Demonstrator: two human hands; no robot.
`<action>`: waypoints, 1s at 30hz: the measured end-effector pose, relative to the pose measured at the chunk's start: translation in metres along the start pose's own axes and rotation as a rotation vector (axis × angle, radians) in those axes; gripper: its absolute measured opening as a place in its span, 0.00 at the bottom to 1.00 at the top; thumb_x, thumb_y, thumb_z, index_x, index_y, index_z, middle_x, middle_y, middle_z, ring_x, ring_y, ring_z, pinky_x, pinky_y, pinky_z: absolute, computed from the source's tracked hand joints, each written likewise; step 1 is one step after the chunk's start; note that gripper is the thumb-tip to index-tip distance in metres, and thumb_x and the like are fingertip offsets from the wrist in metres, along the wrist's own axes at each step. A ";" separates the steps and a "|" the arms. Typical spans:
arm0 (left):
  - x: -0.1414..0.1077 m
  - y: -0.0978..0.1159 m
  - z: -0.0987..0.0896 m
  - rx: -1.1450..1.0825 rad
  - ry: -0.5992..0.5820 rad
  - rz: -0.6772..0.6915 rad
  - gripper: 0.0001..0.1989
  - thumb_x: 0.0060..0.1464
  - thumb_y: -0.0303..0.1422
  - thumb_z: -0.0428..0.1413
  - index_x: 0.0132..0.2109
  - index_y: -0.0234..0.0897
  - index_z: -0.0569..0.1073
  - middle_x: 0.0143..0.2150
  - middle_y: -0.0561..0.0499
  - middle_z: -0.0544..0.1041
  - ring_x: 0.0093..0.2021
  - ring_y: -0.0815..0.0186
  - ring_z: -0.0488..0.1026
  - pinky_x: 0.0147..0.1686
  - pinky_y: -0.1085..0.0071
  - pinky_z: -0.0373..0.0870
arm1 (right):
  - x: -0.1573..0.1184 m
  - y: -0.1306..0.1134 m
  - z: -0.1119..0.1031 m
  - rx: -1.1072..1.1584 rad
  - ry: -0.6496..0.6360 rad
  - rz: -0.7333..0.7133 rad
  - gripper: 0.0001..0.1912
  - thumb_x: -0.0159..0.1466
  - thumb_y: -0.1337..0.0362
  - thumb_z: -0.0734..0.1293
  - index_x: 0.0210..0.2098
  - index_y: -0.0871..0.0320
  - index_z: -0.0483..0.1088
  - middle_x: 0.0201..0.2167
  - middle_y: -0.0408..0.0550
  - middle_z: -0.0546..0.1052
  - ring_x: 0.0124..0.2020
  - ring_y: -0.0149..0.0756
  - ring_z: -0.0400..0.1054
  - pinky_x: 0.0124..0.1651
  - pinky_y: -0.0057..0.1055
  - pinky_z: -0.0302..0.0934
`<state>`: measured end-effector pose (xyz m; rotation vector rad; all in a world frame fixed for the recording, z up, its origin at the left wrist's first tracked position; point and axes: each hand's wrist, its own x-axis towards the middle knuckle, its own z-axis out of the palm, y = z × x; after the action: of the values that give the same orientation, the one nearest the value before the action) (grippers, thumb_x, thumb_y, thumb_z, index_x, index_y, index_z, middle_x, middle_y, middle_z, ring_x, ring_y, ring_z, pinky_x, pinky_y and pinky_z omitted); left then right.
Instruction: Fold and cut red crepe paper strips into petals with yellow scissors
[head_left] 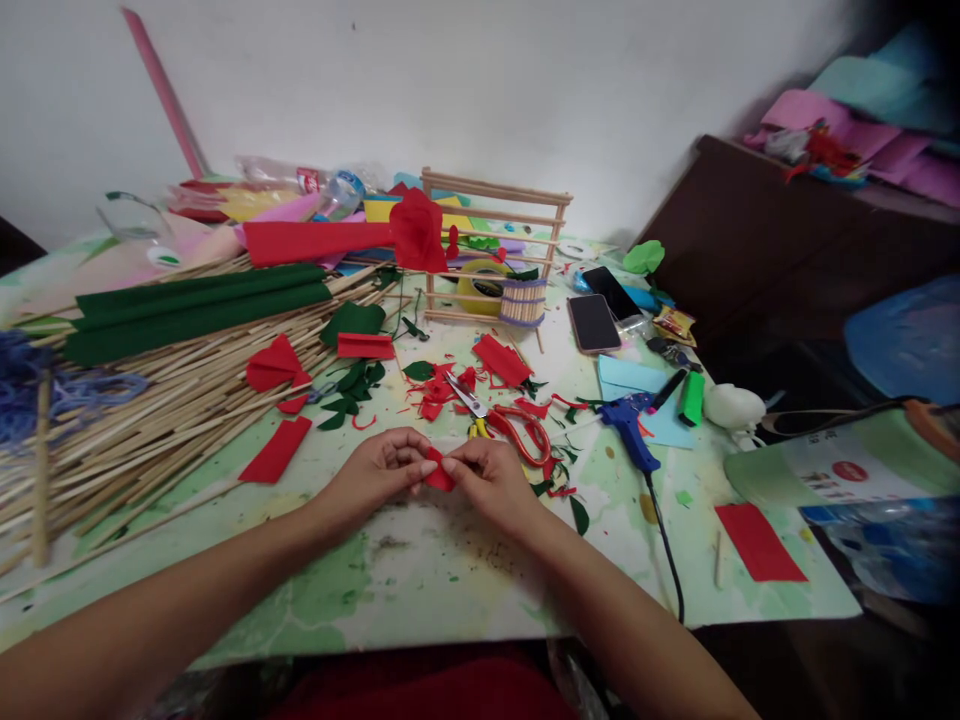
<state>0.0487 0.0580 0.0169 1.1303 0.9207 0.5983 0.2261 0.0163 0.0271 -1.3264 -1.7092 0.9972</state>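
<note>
Far left: one loose tangle of blue-violet yarn [30,385], beside a broad spread of thin, pale wooden sticks [195,400]. Over the sticks lay long, folded, dark green sheets [199,305]; at their lower edge, one flat, red, rectangular strip [276,452]. Centre: the left hand [379,468], its thumb and fingers closed together on the left side of a small, soft-looking red piece [439,472]. The piece was held between both hands, in front of the scissors; whether it touched the table could not be told. The right hand [491,480] pinched the opposite side, fingers likewise closed. Risk noted: uneven pulling could have creased or torn the piece, and a loosened pinch could have lost it among scraps of like colour. Beyond the hands: one pair of scissors with silver blades and red-orange handles [474,402], blades slightly parted; a careless forward reach could have met the points. Behind stood one upright, ladder-like rack of wooden sticks [491,187], with a small, round, stick-sided basket [523,303] at its lower right, both liable to tip if bumped. Right: one blue glue gun with a black cord [636,435], the cord hanging past the table edge; a snag by the right forearm could have dragged it. Whether it was hot could not be told.
</note>
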 end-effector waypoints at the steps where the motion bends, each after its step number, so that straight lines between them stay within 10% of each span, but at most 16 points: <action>1: 0.000 -0.001 0.000 -0.001 0.006 0.000 0.12 0.44 0.34 0.63 0.35 0.35 0.70 0.24 0.56 0.74 0.20 0.74 0.65 0.19 0.78 0.58 | 0.000 0.001 0.001 -0.017 0.008 0.010 0.14 0.60 0.65 0.62 0.19 0.60 0.69 0.20 0.42 0.69 0.23 0.27 0.60 0.27 0.24 0.51; 14: 0.001 0.001 0.000 -0.242 0.122 0.015 0.18 0.40 0.31 0.66 0.38 0.35 0.69 0.23 0.59 0.71 0.20 0.77 0.64 0.21 0.81 0.60 | -0.001 -0.002 0.005 0.022 0.136 0.153 0.07 0.54 0.65 0.67 0.21 0.60 0.71 0.19 0.41 0.71 0.21 0.27 0.60 0.26 0.24 0.52; 22: 0.003 0.001 0.000 -0.078 0.104 0.132 0.15 0.43 0.31 0.64 0.39 0.36 0.70 0.25 0.57 0.75 0.26 0.72 0.70 0.26 0.77 0.65 | 0.001 -0.004 0.005 0.077 0.045 -0.003 0.12 0.60 0.64 0.60 0.22 0.60 0.69 0.20 0.41 0.67 0.24 0.28 0.60 0.29 0.24 0.52; 30: 0.004 0.004 0.000 -0.046 0.172 0.168 0.16 0.42 0.33 0.64 0.39 0.36 0.69 0.26 0.55 0.76 0.27 0.69 0.72 0.29 0.74 0.66 | 0.011 -0.010 0.005 0.164 -0.016 0.153 0.09 0.53 0.71 0.59 0.23 0.61 0.71 0.20 0.42 0.70 0.23 0.28 0.61 0.29 0.24 0.53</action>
<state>0.0504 0.0626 0.0191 1.1341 0.9588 0.8608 0.2158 0.0248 0.0348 -1.3595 -1.5196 1.2104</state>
